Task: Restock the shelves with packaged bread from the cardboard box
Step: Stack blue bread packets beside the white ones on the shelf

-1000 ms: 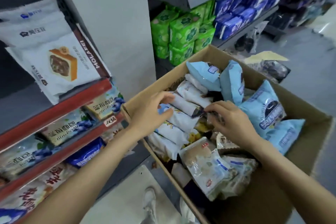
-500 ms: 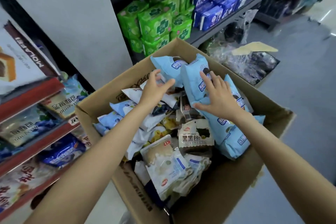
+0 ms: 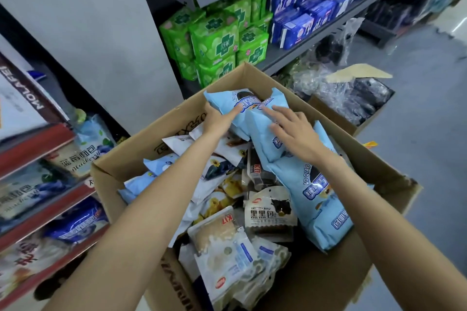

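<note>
From your head camera, the left edge is blurred: the packs on the red-edged shelves [image 3: 38,144] are smeared, and only a few labels there can be read. The near corner of the cardboard box [image 3: 336,283] runs out of the bottom of the frame, and the floor of the box is buried under the packs. Your left palm is hidden beneath the pack it holds, and the far right of the aisle is too blurred to make out. The box is heaped with packaged bread: light blue packs at the far end and down the right side, white and blue packs at the left, a pale pack with a dark bun picture [image 3: 270,217] in the middle, and clear packs of pale bread [image 3: 227,252] nearest you. Behind the box, the grey shelves [image 3: 298,45] carry green packs [image 3: 217,40] and dark blue packs [image 3: 303,23]; a second carton with dark wrapped goods [image 3: 358,103] sits on the floor beside it. Your left hand [image 3: 219,118] reaches to the far end of the box, fingers curled round the edge of the far light blue pack [image 3: 227,101]. Your right hand [image 3: 295,131] lies palm down with fingers spread and straight, resting on the neighbouring light blue pack [image 3: 262,134].
</note>
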Available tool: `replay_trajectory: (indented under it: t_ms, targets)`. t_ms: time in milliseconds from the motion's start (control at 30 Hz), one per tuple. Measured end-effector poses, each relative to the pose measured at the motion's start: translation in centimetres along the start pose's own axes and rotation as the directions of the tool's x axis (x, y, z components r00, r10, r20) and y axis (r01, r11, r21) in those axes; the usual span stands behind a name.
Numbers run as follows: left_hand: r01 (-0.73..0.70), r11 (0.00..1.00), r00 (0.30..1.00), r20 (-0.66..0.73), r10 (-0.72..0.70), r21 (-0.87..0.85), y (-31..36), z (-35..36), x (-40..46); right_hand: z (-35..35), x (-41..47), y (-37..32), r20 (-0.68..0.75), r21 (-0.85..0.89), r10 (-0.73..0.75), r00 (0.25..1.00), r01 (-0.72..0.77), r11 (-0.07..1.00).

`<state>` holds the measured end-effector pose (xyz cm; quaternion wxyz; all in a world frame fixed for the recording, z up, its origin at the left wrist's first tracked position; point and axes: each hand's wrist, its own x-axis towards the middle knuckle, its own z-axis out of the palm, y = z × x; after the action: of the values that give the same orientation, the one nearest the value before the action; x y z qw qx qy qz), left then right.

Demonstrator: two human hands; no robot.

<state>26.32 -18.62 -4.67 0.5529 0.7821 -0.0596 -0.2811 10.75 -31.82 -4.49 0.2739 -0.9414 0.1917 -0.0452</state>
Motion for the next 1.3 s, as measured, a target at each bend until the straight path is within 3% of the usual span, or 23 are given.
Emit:
replay_trajectory:
  t_ms: [133, 333, 500, 567, 700, 800, 933, 1067, 1300]
  targets:
    - [-0.094, 0.993, 0.995, -0.025, 0.096, 0.065, -1.0, 0.3, 0.6, -1.2, 0.9, 1.1, 0.079, -0.055, 0.055, 0.995, -0.051, 0.997]
    - [-0.334, 0.928, 0.941, -0.002, 0.339, 0.164, -1.3, -3.1, -0.2, -0.3, 2.5, -0.1, 0.142, 0.066, 0.221, 0.965, -0.232, 0.97]
    - [-0.334, 0.928, 0.938, -0.042, 0.345, 0.166, -2.0, -6.5, -1.5, 0.5, 3.5, -0.7, 0.233, 0.195, 0.173, 0.957, -0.22, 0.956]
    - [-0.34, 0.933, 0.934, -0.073, 0.35, 0.119, -2.1, -7.5, -2.5, 0.1, 3.3, -1.1, 0.143, 0.217, 0.141, 0.98, -0.17, 0.961]
    - [-0.345, 0.93, 0.93, -0.18, 0.321, -0.129, -1.5, -11.0, -5.6, -1.7, 1.4, -4.0, -0.093, 0.351, 0.044, 0.995, -0.008, 0.936]
    - [-0.382, 0.899, 0.908, -0.268, 0.323, -0.213, -1.9, -14.9, -9.3, -2.5, -0.9, -7.4, -0.125, 0.547, 0.018, 0.992, 0.053, 0.836]
    - [-0.434, 0.865, 0.861, -0.4, 0.316, -0.251, -3.2, -20.4, -15.2, -1.8, -3.2, -13.5, -0.051, 0.718, -0.073, 0.996, 0.088, 0.69]
    - [-0.463, 0.881, 0.761, -0.552, 0.342, -0.093, -4.8, -26.4, -21.1, 0.0, -4.0, -20.6, -0.003, 0.794, -0.194, 0.981, 0.12, 0.596]
    - [-0.491, 0.869, 0.59, -0.712, 0.381, 0.058, -8.2, -39.2, -26.4, 5.2, -3.8, -33.3, 0.023, 0.712, -0.407, 0.913, 0.271, 0.647]
